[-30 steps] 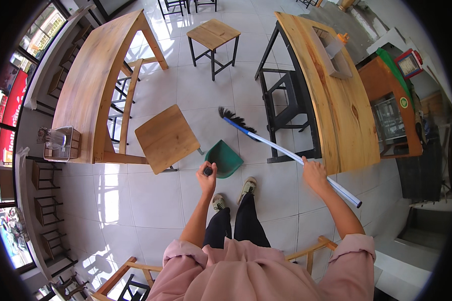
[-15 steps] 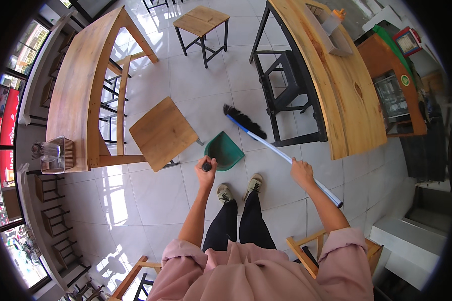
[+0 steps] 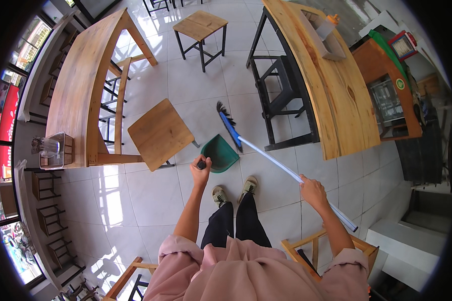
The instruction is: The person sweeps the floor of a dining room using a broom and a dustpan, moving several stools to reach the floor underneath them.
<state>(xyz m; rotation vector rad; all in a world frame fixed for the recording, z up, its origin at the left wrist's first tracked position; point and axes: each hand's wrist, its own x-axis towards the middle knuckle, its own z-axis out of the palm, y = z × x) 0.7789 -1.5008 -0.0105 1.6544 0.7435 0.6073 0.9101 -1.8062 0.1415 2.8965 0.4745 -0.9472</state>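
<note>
My left hand [image 3: 201, 169] is closed round the dark-tipped upright handle of a green dustpan [image 3: 221, 152]. The pan lies on the tiled floor just ahead of my shoes, its open side facing right. In my right hand [image 3: 313, 192] is the pale blue pole of a broom [image 3: 266, 156], held slantwise with its end sticking out behind the hand. The broom's blue head with black bristles is at the floor, beside the dustpan's far right edge. Whether any dirt lies between them is too small to tell.
A square wooden stool [image 3: 161, 134] stands left of the dustpan, another stool [image 3: 201, 27] farther ahead. Long wooden tables flank me: the left table [image 3: 78, 95] bears a wire basket [image 3: 60, 150]; under the right table [image 3: 336, 95] is a black plastic stool [image 3: 285, 83]. A wooden chair [image 3: 314, 246] is behind me.
The broom head has swung left and turned nearer to the dustpan's edge. My right hand has moved right and back with the pole. The dustpan stays about where it was.
</note>
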